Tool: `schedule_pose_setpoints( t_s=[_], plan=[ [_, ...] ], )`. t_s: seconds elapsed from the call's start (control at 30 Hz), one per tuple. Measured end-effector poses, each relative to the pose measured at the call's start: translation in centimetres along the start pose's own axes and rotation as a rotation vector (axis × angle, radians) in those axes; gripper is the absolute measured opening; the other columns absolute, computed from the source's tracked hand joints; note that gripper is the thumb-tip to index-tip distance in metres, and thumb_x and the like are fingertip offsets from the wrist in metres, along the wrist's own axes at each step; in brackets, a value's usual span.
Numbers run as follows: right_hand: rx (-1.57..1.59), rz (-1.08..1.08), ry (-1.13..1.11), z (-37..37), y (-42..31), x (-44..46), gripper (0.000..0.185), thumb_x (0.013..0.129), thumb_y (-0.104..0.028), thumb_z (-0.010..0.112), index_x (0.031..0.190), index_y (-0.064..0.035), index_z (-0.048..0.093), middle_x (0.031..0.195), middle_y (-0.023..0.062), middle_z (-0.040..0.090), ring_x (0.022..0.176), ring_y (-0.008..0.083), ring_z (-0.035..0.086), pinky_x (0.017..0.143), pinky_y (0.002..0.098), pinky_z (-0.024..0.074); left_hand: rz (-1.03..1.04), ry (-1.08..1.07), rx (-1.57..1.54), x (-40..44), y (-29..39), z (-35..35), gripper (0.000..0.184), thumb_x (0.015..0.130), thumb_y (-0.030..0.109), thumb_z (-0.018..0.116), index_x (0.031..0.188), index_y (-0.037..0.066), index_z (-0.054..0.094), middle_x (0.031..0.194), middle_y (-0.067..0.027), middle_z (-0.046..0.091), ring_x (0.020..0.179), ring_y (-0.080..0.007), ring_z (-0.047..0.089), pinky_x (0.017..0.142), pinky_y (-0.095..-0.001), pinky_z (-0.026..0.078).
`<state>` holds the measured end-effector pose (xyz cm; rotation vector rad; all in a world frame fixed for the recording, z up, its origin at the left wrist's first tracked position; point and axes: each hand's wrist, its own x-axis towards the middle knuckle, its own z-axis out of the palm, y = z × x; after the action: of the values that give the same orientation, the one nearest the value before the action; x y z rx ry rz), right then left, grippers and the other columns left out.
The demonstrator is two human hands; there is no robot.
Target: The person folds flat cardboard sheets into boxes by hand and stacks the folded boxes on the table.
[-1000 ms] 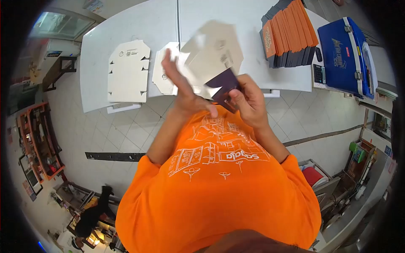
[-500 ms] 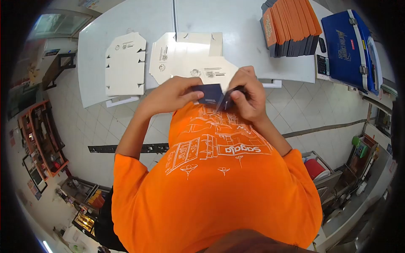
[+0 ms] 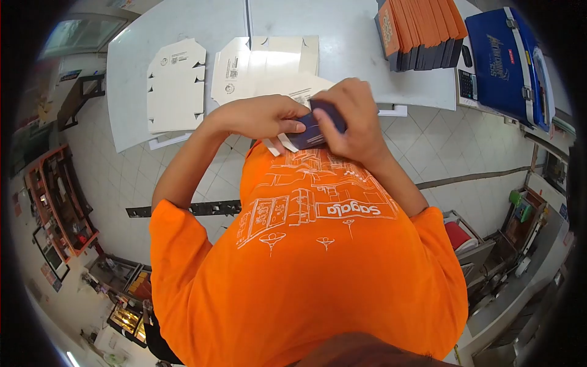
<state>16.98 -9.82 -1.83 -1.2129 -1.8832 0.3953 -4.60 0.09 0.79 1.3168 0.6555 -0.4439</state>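
In front of my chest, dark blue printed card (image 3: 309,133) is gripped between both hands. At its left end, the thumb of my left hand (image 3: 269,119) presses on top while the fingers curl beneath. My right hand (image 3: 354,125) closes round the other end, its thumb across the blue face. A white edge shows at the card's lower left. Whether this is one folded piece or two pieces, I cannot tell. Just beyond my hands lies a pile of white die-cut card sheets (image 3: 266,64), printed with small black marks and partly covered by my hands.
Another stack of white die-cut sheets (image 3: 176,85) lies on the white table (image 3: 131,92) at the left. At the back right stand several orange and dark blue card pieces (image 3: 422,30), packed in a row. Beyond them are a calculator (image 3: 468,84) and a blue case (image 3: 504,67).
The two dark blue parts, held apart at an angle before, now overlap between my hands. My right hand has shifted left and flattened over the card.
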Motion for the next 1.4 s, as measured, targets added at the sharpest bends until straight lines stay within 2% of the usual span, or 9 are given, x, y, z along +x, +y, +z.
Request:
schedule_pose_setpoints(
  t_s=[0.27, 0.47, 0.57, 0.63, 0.67, 0.83, 0.93, 1.2, 1.4],
  plan=[
    [0.103, 0.003, -0.443, -1.6, -0.5, 0.3, 0.019, 0.092, -0.009, 0.071, 0.111, -0.0065, 0.071, 0.097, 0.0096, 0.063, 0.095, 0.03, 0.057, 0.09, 0.041, 0.0417, 0.07, -0.088, -0.126, 0.1, -1.3, -0.1, 0.036, 0.113, 0.019, 0.055, 0.143, -0.002, 0.056, 0.115, -0.0071, 0.071, 0.098, -0.0113, 0.073, 0.081, -0.026, 0.068],
    [0.207, -0.079, -0.301, 0.2, 0.1, 1.9, 0.027, 0.094, -0.009, 0.068, 0.121, -0.0084, 0.069, 0.103, 0.0139, 0.059, 0.1, 0.0346, 0.057, 0.095, 0.0449, 0.0457, 0.234, 0.125, -0.178, -0.6, 0.5, 0.9, 0.036, 0.11, 0.019, 0.061, 0.139, -0.004, 0.058, 0.11, -0.0063, 0.07, 0.1, -0.0133, 0.072, 0.08, -0.0263, 0.068],
    [-0.063, -0.187, 0.046, -0.7, 0.6, 4.0, 0.033, 0.088, -0.009, 0.077, 0.121, -0.0098, 0.07, 0.119, 0.0135, 0.064, 0.113, 0.0349, 0.06, 0.098, 0.0424, 0.0492, 0.291, 0.148, -0.165, 0.2, -0.1, -1.4, 0.035, 0.111, 0.023, 0.06, 0.136, -0.001, 0.062, 0.109, -0.0045, 0.072, 0.097, -0.01, 0.071, 0.073, -0.0253, 0.066],
    [-0.086, -0.168, 0.2, -1.5, 1.3, 4.4, 0.037, 0.083, -0.007, 0.082, 0.119, -0.0104, 0.073, 0.131, 0.0119, 0.065, 0.12, 0.0356, 0.059, 0.101, 0.0422, 0.0499, 0.377, 0.44, -0.239, 0.1, 0.1, -1.7, 0.033, 0.111, 0.024, 0.061, 0.135, 0.001, 0.065, 0.109, -0.0053, 0.073, 0.093, -0.0099, 0.071, 0.066, -0.0234, 0.062],
    [-0.015, -0.125, 0.124, -1.9, 1.6, 4.0, 0.037, 0.083, -0.008, 0.083, 0.119, -0.011, 0.074, 0.131, 0.0119, 0.065, 0.121, 0.036, 0.059, 0.102, 0.0429, 0.0494, 0.419, 0.587, -0.273, -0.1, 0.2, -1.9, 0.033, 0.11, 0.024, 0.062, 0.134, 0.002, 0.066, 0.109, -0.0057, 0.074, 0.092, -0.0099, 0.071, 0.063, -0.0225, 0.06],
    [-0.045, -0.104, 0.036, -0.8, 1.0, 3.2, 0.045, 0.079, -0.016, 0.09, 0.122, -0.0156, 0.076, 0.139, 0.0136, 0.059, 0.124, 0.0374, 0.058, 0.105, 0.0445, 0.0499, 0.738, 0.801, -0.718, 2.7, 0.7, 0.3, 0.039, 0.111, 0.03, 0.062, 0.135, -0.001, 0.064, 0.118, -0.008, 0.076, 0.104, -0.0146, 0.071, 0.102, -0.0331, 0.052],
    [-0.065, -0.123, 0.125, 0.9, 1.9, 2.6, 0.059, 0.076, -0.018, 0.092, 0.131, -0.0171, 0.072, 0.145, 0.0167, 0.054, 0.129, 0.0391, 0.057, 0.104, 0.0427, 0.0533, 0.764, 0.722, -1.029, 4.0, 1.1, 2.2, 0.033, 0.113, 0.027, 0.058, 0.13, -0.001, 0.062, 0.12, -0.0117, 0.074, 0.101, -0.0185, 0.074, 0.088, -0.0318, 0.062],
    [0.135, -0.057, 0.301, 1.2, 1.1, 4.1, 0.071, 0.086, 0.001, 0.077, 0.152, 0.0068, 0.05, 0.162, 0.0296, 0.041, 0.141, 0.0451, 0.053, 0.115, 0.0468, 0.0483, 0.971, 0.9, -0.98, 4.0, 3.5, 5.2, 0.028, 0.112, 0.024, 0.06, 0.115, -0.004, 0.063, 0.107, -0.011, 0.073, 0.092, -0.0181, 0.074, 0.086, -0.0326, 0.063],
    [0.025, -0.119, 0.004, -2.0, 1.1, 3.3, 0.067, 0.084, 0.005, 0.076, 0.148, -0.004, 0.06, 0.162, 0.0251, 0.045, 0.141, 0.0441, 0.053, 0.116, 0.0473, 0.0481, 0.981, 0.904, -0.885, 3.0, 2.5, 4.4, 0.022, 0.112, 0.018, 0.06, 0.108, -0.002, 0.066, 0.106, -0.0119, 0.073, 0.093, -0.0173, 0.072, 0.087, -0.0346, 0.061]
  ],
)
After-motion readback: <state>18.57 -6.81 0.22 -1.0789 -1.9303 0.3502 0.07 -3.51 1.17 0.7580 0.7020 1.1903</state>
